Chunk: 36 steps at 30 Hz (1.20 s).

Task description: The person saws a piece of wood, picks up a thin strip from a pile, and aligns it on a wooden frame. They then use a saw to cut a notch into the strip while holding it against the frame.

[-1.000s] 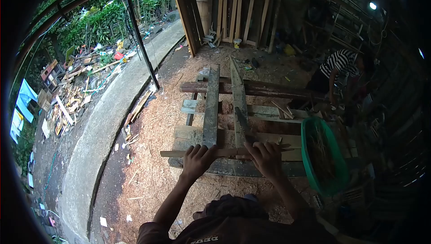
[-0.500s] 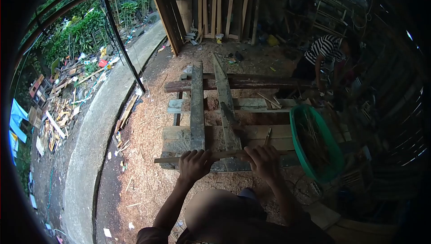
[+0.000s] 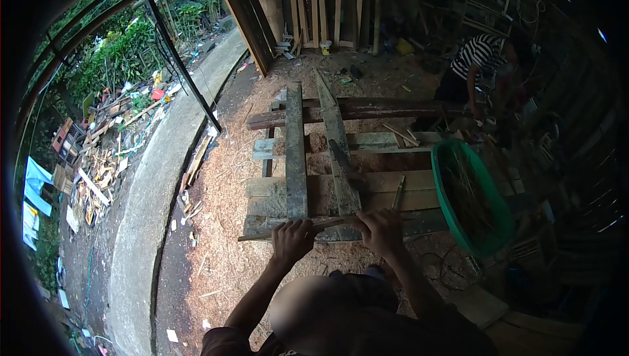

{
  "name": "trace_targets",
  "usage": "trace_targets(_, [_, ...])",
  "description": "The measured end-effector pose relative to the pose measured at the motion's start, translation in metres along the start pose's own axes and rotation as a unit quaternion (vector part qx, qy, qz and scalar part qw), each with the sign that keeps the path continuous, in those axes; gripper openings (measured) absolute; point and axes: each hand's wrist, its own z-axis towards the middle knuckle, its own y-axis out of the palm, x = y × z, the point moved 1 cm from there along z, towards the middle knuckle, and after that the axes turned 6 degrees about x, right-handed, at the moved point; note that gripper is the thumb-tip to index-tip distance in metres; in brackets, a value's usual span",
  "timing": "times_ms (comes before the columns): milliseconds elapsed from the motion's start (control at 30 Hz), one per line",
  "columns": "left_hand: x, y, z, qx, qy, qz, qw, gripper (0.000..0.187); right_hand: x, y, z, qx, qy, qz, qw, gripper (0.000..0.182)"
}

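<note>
From my remote post I see the left hand [image 3: 293,240] and right hand [image 3: 381,230] with fingers curled over a slim, brownish wooden strip [image 3: 329,223], slightly tilted, along the plank bench's [image 3: 419,181] near edge.

The person is wearing a dark, nearly black top [image 3: 367,333] around six o'clock. The left sleeve [image 3: 226,341], dark and brownish, is showing near seven o'clock, leaving the left forearm [image 3: 259,296] bare. Toward five o'clock the right sleeve [image 3: 452,331] is merging into shadow. A soft, rounded blur [image 3: 304,310] is covering part of the clothing.
</note>
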Motion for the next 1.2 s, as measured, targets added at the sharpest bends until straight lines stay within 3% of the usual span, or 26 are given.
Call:
trace_targets(133, [-0.001, 0.002, 0.002, -0.041, -0.019, 0.013, 0.999, 0.021, 0.000, -0.001, 0.004, -0.008, 0.005, -0.016, 1.000, 0.026])
trace_targets(233, [-0.002, 0.005, 0.003, -0.050, -0.022, 0.017, 0.998, 0.022, 0.003, 0.007, 0.001, 0.026, -0.016, -0.025, 0.999, 0.018])
trace_targets(300, [-0.003, 0.016, -0.003, -0.055, -0.222, -0.056, 0.972, 0.024, -0.002, 0.016, -0.003, 0.051, 0.131, -0.003, 0.990, 0.016])
trace_targets(333, [0.012, 0.004, 0.017, -0.080, -0.360, -0.152, 0.917, 0.039, -0.011, 0.027, -0.005, 0.050, 0.135, 0.001, 0.990, 0.016])
trace_targets(400, [0.036, 0.011, 0.029, -0.036, -0.338, -0.118, 0.933, 0.041, -0.025, 0.049, 0.004, 0.166, 0.244, -0.014, 0.955, 0.016])
trace_targets(433, [0.041, 0.020, 0.032, -0.022, -0.333, -0.137, 0.933, 0.041, -0.026, 0.052, 0.012, 0.171, 0.239, -0.014, 0.956, 0.016])
trace_targets(500, [0.039, 0.025, 0.024, -0.020, -0.321, -0.170, 0.931, 0.039, -0.040, 0.056, 0.006, 0.141, 0.139, 0.008, 0.980, 0.021])
trace_targets(533, [0.032, 0.024, 0.024, -0.035, -0.291, -0.173, 0.940, 0.037, -0.040, 0.052, 0.005, 0.128, 0.132, 0.003, 0.983, 0.021])
trace_targets(567, [0.026, 0.023, 0.026, -0.050, -0.259, -0.178, 0.948, 0.037, -0.037, 0.045, 0.007, 0.134, 0.134, 0.000, 0.982, 0.021])
trace_targets(667, [0.020, 0.023, 0.025, -0.034, -0.281, -0.188, 0.941, 0.036, -0.030, 0.028, 0.009, 0.111, 0.193, -0.005, 0.975, 0.021])
trace_targets(933, [0.049, 0.048, 0.018, -0.045, -0.281, -0.224, 0.932, 0.034, -0.010, 0.016, -0.001, 0.134, 0.161, -0.032, 0.977, 0.019])
trace_targets(1100, [0.073, 0.087, 0.028, -0.111, -0.271, -0.234, 0.927, 0.034, 0.026, -0.008, -0.011, 0.078, 0.228, -0.045, 0.970, 0.021])
trace_targets(1167, [0.101, 0.114, 0.046, -0.119, -0.218, -0.208, 0.946, 0.033, 0.065, -0.028, -0.025, 0.061, 0.266, -0.081, 0.959, 0.022])
trace_targets(1200, [0.110, 0.125, 0.062, -0.190, -0.231, -0.193, 0.934, 0.028, 0.085, -0.034, -0.024, 0.086, 0.254, -0.095, 0.959, 0.023])
